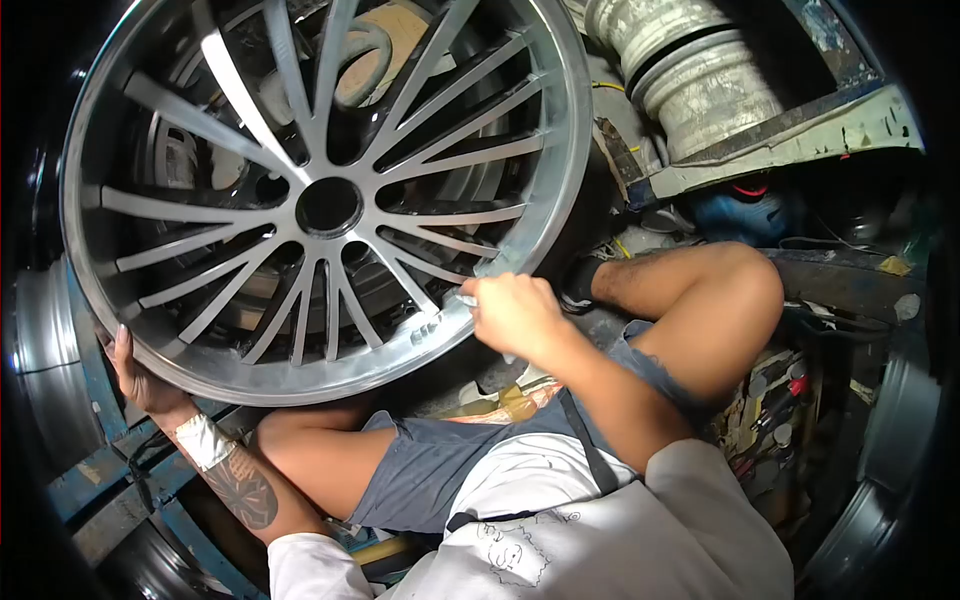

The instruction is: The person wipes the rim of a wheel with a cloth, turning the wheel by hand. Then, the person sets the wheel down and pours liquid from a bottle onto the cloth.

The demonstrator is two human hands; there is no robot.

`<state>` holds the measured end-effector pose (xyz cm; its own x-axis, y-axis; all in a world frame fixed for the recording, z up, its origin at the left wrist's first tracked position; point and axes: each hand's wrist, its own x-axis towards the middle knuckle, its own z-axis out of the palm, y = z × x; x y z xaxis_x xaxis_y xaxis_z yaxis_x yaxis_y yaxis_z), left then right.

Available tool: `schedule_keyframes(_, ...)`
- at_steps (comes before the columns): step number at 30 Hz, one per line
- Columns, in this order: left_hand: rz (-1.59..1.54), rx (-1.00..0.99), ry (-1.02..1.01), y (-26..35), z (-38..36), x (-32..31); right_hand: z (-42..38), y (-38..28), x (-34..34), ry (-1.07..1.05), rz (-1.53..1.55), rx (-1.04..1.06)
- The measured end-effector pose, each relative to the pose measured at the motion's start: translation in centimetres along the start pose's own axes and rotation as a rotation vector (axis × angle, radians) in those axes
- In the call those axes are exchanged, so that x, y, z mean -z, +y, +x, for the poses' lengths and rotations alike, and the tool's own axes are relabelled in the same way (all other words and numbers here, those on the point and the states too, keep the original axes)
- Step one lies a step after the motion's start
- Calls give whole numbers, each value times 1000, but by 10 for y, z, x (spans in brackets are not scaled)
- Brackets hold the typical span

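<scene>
A large multi-spoke alloy wheel (330, 165) stands tilted in front of me, its spokes and bare-metal inner lip facing me. My left hand (142, 378) grips its outer edge at the lower left, with whitish wrapping around the wrist. At the lower right of the lip, my right hand (515, 315) is closed, knuckles up, against the metal. A small pale grey piece shows at its fingertips, too little of it visible to name. Whitish smears lie on the lip beside those fingers.
Several worn wheel barrels (700, 85) are stacked at the upper right, by a pale metal frame edge (790, 140). Blue metal framing (95, 470) runs along the left. More rims (900, 420) stand at the right, near a cluttered tray of small parts (765, 415).
</scene>
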<state>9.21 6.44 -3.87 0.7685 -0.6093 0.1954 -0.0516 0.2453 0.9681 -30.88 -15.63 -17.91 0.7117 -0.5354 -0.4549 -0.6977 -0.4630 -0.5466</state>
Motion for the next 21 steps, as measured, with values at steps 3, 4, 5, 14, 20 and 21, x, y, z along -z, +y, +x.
schedule_keyframes(3, -90, 38, -44, -9, 10, 59, -5, -14, -18, -1, -5, 45)
schedule_keyframes(4, -104, 39, -61, -10, 11, 62, -4, -16, -31, -6, 69, 80)
schedule_keyframes(5, -119, 41, -79, -10, 12, 65, -4, -20, -37, 7, 35, 95)
schedule_keyframes(14, 110, -163, 2, -4, 8, -4, -6, -28, -41, -9, 24, 11)
schedule_keyframes(20, 237, -244, -139, 8, 12, -31, -7, -17, -13, -61, 60, -118)
schedule_keyframes(21, 261, -256, -154, 8, 13, -30, -7, -25, -16, -57, 37, -101)
